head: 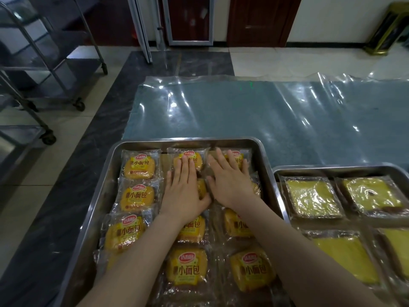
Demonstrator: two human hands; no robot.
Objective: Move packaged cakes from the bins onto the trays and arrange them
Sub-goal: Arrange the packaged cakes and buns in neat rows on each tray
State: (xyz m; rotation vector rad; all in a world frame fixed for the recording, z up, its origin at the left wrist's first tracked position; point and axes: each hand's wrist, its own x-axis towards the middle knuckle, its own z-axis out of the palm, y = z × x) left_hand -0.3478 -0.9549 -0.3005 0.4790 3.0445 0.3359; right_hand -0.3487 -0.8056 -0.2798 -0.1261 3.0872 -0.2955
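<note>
Stretching across the upper half of the frame, the counter (265, 111) is lying under slick clear film (221, 96). Filling the lower centre, a steel tray (110, 165) is holding rows of packaged cakes (137, 167); a second tray (332, 169) at lower right is carrying flat yellow ones. Both hands are pressing flat, grasping nothing: the left hand (183, 187) on the middle column, the right hand (230, 180) on the right column. Pushing too hard is likely to crush a soft cake or slide the slippery wrappers over each other, spoiling the rows.
</note>
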